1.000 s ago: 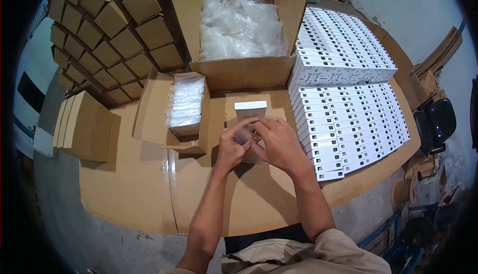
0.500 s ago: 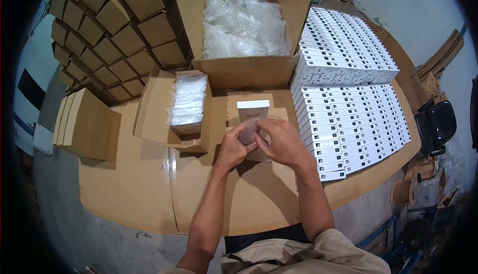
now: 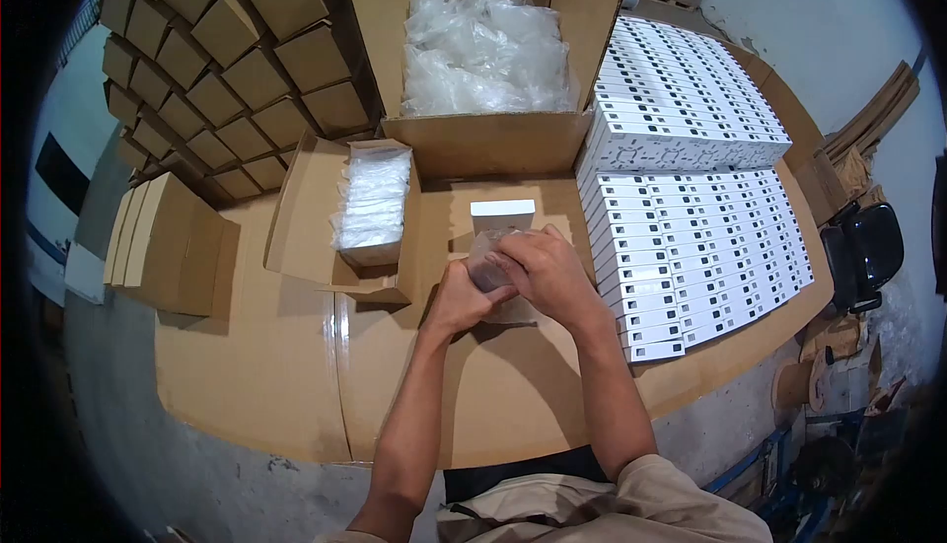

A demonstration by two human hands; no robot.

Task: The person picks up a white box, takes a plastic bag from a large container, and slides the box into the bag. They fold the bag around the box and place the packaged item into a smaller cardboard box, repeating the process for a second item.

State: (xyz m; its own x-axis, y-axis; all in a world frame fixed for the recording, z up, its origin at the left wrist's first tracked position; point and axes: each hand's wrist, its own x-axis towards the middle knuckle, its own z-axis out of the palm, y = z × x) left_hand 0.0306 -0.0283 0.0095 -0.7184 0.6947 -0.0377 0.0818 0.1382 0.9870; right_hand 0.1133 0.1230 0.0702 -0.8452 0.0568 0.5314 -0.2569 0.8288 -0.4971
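left hand pinches clear bag closed | right hand curls over it, gripping | white box just beyond on bench | hold bag mouth taut, keep grip light

A cardboard-covered table on grey concrete floor — pale wall, black chair beside it.

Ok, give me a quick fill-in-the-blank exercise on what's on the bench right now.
1. Both hands, left hand and right hand, hold a small clear ____ packet.
2. Just beyond the hands stands a small ____ box.
3. The big open carton at the back is filled with clear plastic ____.
4. The rows of flat white boxes lie on the person's ____ side.

Missing words: plastic; white; bags; right
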